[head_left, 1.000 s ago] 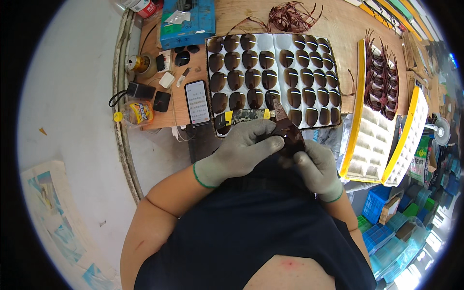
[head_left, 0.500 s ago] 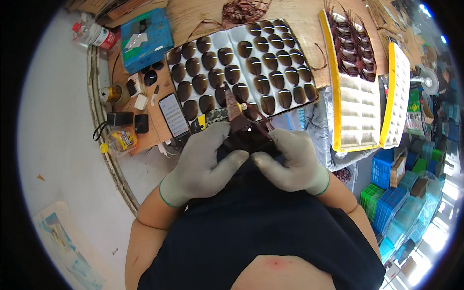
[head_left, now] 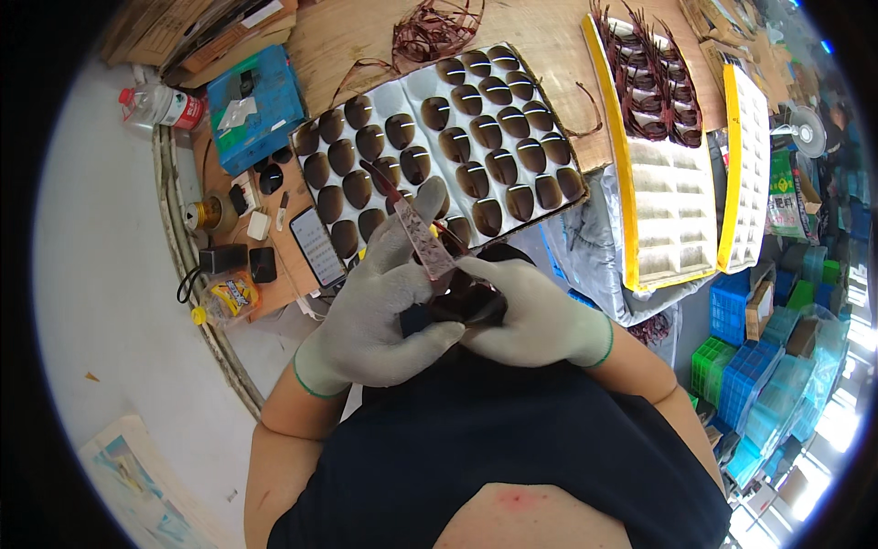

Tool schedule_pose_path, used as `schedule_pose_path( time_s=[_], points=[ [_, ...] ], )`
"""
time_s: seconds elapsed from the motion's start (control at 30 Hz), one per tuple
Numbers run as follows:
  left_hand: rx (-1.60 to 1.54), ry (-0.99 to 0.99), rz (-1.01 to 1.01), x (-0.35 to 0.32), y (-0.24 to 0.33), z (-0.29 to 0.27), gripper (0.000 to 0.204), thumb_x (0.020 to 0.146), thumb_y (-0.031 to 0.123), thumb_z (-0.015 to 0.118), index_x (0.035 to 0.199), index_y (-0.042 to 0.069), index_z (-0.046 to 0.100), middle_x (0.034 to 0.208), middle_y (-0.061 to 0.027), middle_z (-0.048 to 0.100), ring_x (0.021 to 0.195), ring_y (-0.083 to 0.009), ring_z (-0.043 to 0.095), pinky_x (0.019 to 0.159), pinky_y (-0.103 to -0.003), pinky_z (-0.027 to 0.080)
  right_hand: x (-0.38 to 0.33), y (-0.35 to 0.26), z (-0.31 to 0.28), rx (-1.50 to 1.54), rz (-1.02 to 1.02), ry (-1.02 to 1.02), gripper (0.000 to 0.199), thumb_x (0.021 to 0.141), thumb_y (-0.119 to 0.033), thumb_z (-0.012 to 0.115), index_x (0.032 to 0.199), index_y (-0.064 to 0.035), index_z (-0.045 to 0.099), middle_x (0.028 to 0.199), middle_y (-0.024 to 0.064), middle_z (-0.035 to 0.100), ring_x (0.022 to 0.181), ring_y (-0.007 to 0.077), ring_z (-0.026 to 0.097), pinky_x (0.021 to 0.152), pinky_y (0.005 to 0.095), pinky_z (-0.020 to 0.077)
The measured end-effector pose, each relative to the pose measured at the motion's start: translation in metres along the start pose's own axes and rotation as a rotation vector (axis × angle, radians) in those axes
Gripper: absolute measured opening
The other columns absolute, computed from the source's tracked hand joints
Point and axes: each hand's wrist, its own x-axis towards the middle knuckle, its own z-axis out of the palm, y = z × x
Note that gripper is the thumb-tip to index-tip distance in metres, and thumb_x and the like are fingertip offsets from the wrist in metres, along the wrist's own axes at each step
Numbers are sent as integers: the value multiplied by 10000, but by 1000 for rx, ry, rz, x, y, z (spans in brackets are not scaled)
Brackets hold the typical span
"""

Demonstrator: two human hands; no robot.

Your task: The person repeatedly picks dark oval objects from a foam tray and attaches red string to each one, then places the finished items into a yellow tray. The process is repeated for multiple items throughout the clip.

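A pair of dark reddish sunglasses [head_left: 425,249] is held between my two gloved hands in front of my body. My left hand [head_left: 389,306] is closed on its left part, with the index finger reaching up beside a wide patterned temple arm. My right hand [head_left: 535,311] pinches the other side of the frame, thumb near my left thumb. Fingers cover part of the dark lenses. Just beyond the hands lies a white tray of brown tinted lenses [head_left: 485,133], set out in rows.
A yellow-edged tray [head_left: 668,215] at right holds several dark red frames in its far half; another slotted tray [head_left: 745,174] stands beside it. Tangled frames [head_left: 434,37] lie at the back. At left are a blue box [head_left: 256,105], a phone [head_left: 315,245] and a bottle [head_left: 165,107].
The sunglasses have turned, and the patterned temple arm now leans left. My left index finger has stretched up along it. My right hand has shifted left, and the view has moved slightly.
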Motion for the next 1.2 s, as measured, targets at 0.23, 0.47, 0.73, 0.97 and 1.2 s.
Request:
schedule_pose_path(
  time_s=[0.23,0.47,0.73,0.97,1.2],
  points=[
    [347,-70,43,62,-29,14,406,782,169,861,1136,44,706,1459,-294,590,1306,-449,607,1098,-485,471,10,15,-69,-414,-79,169,399,753,18,667,1147,-42,691,1058,177,699,988,393,693,822,468,566],
    [613,111,-528,119,-167,-104,326,977,46,581,1288,-5,663,1457,-178,635,1306,-268,634,1021,-351,530,20,171,-235,-1260,312,402,323,888,-83,641,1201,-30,699,1153,177,725,1017,395,698,887,481,563],
    [1172,-329,-857,246,-331,-172,401,950,237,632,1284,24,696,1330,-234,667,1259,-432,621,1062,-475,496,93,246,-268,-1167,493,-16,199,930,-82,604,1071,-61,743,1151,130,722,1095,325,711,915,441,578],
    [1057,-353,-728,235,-282,-195,404,911,323,769,818,-55,661,940,-212,647,887,-412,635,784,-455,488,92,252,-296,-1043,368,-106,173,848,-120,703,1012,-84,746,1093,146,716,1061,348,699,890,450,568],
    [1073,394,-393,187,-150,-154,366,811,221,902,832,27,592,765,-46,497,695,-161,485,619,-324,420,118,129,-235,-728,-145,450,155,813,-142,757,928,-45,720,891,153,674,882,378,674,805,497,539]
  ],
)
